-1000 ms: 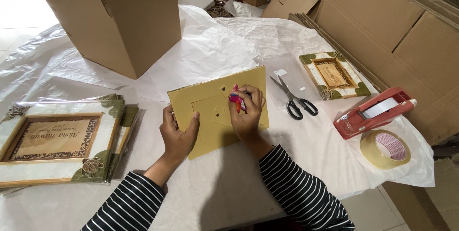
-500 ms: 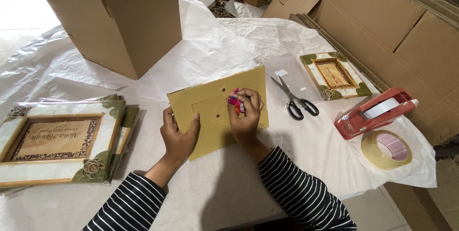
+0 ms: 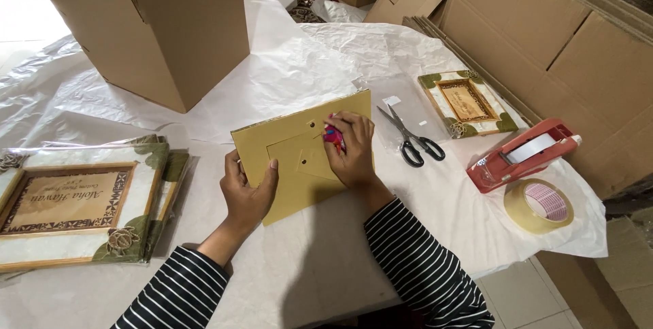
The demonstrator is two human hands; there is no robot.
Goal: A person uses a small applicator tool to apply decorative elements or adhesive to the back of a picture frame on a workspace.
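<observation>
A picture frame [image 3: 292, 166] lies face down in front of me, its mustard-yellow backing board upward, with a small stand flap and two holes in it. My left hand [image 3: 248, 189] grips the frame's near left edge, thumb on top. My right hand [image 3: 350, 149] rests on the board's right half, fingers closed on a small red and blue tool [image 3: 333, 137] whose tip touches the backing. Both sleeves are black and white striped.
Stacked wrapped frames [image 3: 75, 203] lie at left. A large cardboard box [image 3: 163, 23] stands behind. Scissors [image 3: 410, 140], a small frame [image 3: 468, 103], a red tape dispenser [image 3: 524, 154] and a tape roll [image 3: 539, 205] sit right. Flat cardboard sheets [image 3: 564, 50] lean far right. White paper [image 3: 286, 63] covers the table.
My right hand with the small tool has shifted slightly on the backing board. The left hand and the frame stay where they were.
</observation>
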